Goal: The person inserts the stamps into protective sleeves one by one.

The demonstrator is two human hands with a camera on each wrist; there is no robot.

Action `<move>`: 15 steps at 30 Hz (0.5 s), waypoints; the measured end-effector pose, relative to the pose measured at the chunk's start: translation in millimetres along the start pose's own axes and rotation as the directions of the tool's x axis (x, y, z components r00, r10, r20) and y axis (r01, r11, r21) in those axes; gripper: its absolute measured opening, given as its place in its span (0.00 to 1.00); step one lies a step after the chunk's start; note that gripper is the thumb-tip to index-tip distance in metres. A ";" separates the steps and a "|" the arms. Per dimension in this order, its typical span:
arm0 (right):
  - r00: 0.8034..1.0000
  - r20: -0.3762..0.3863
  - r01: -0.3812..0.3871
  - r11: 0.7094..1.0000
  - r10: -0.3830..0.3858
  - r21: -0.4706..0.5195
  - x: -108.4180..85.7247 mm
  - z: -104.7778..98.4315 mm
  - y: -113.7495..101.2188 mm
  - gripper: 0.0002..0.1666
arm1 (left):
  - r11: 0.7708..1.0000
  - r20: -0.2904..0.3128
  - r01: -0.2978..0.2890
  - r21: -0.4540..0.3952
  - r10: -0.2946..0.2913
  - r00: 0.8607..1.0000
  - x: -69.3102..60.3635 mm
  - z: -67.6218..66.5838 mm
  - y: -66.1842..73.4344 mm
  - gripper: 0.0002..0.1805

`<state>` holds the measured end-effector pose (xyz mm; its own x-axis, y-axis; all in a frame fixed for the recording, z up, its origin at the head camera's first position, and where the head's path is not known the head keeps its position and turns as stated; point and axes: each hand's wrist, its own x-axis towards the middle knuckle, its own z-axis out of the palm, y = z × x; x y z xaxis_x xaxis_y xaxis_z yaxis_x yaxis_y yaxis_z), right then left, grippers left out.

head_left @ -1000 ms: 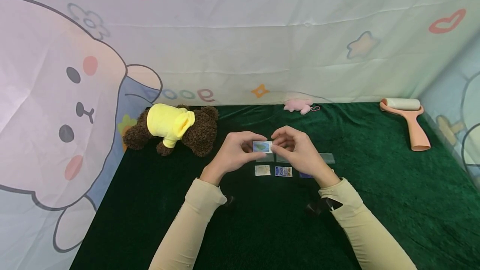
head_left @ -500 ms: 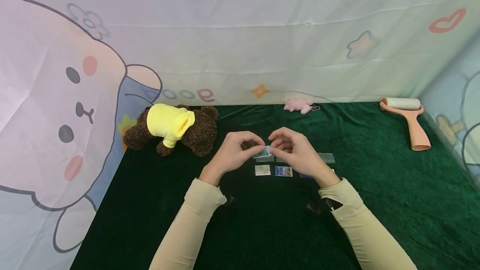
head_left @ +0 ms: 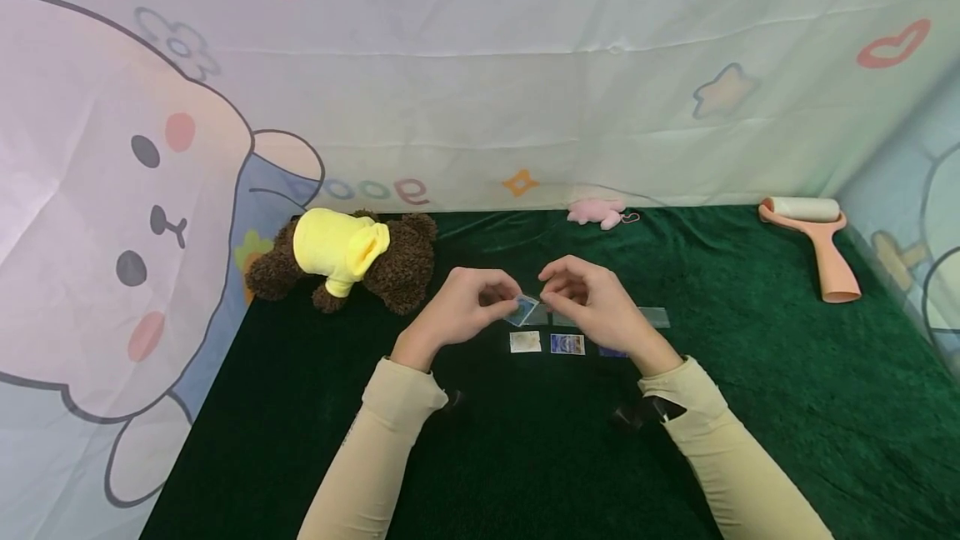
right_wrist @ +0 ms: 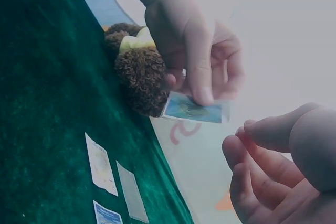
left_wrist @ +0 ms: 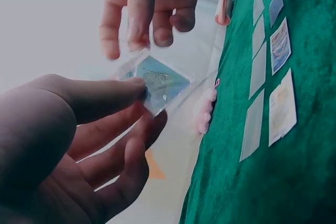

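My left hand (head_left: 474,304) pinches a small blue picture card (left_wrist: 164,83) in a clear plastic sleeve between thumb and fingers. The card (head_left: 521,312) hangs tilted above the table, its sleeve edge showing beyond the picture in the left wrist view. Just to its right, my right hand (head_left: 588,298) hovers with loosely bent fingers and nothing visible between them. In the right wrist view a gap separates those fingertips (right_wrist: 236,148) from the card. Below lie a pale card (head_left: 525,342), a blue-and-gold card (head_left: 567,344) and a dark blue card (head_left: 611,352), partly covered by my right wrist.
Behind the row of cards lie several clear sleeves (head_left: 654,317). A brown plush bear in a yellow hoodie (head_left: 337,252) lies at the back left, a pink plush (head_left: 596,212) at the back. An orange lint roller (head_left: 821,248) rests on the green cloth (head_left: 787,382) at right.
A second ago both hands held the sleeved card level. My right fingers have since come off it, while my left hand has shifted slightly left and turned the card at a slant.
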<state>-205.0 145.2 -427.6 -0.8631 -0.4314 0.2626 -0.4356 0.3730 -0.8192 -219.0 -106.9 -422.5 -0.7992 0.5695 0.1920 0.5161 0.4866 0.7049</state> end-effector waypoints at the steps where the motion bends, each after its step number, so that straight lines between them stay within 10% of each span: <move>1: 1.000 -0.006 -0.003 1.000 0.003 -0.006 0.1 -0.7 0.2 0.12 | 1.000 -0.005 0.019 0.001 -0.019 1.000 -0.8 -1.3 -1.1 0.05; 15: 0.997 -0.019 -0.076 0.993 0.075 -0.087 0.5 -9.7 1.6 0.13 | 0.970 0.029 0.239 0.045 -0.240 0.970 -5.7 -7.7 -23.7 0.14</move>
<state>-208.6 153.5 -423.8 -0.8980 -0.3867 0.2100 -0.3890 0.4748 -0.7894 -229.1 -126.8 -435.0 -0.8906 0.4549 -0.0032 0.3234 0.6381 0.6987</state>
